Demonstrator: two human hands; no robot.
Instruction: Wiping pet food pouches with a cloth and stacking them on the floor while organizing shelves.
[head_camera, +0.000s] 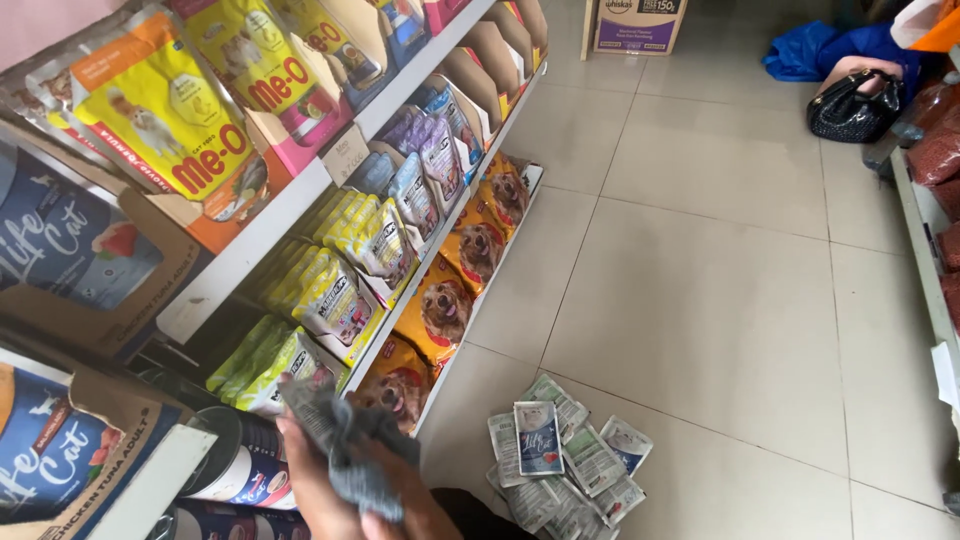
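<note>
Grey cloth (345, 450): crumpled, bunched in a hand at the bottom edge of the head view, just in front of the lowest shelf's yellow-green pouches.
Hand on cloth (340, 490): fingers curled round the cloth and gripping it; can't tell whether it is the left or the right hand. No second hand visible.
Nearest items: round tins (235, 465) lying on their sides just left of the hand; yellow-green pouches (270, 365) directly above it.
Shelf unit (270, 235): white, runs along the left; orange dog-food bags (445, 310) stand in a row at floor level, cat-food pouches in cardboard trays on the levels above.
Floor (720, 300): pale tiles; loose heap of small grey-white sachets (565, 460) just right of the hand, not touching it.
Far corner: black handbag (855, 105) beside blue fabric (810, 50), well apart from the hand.
</note>
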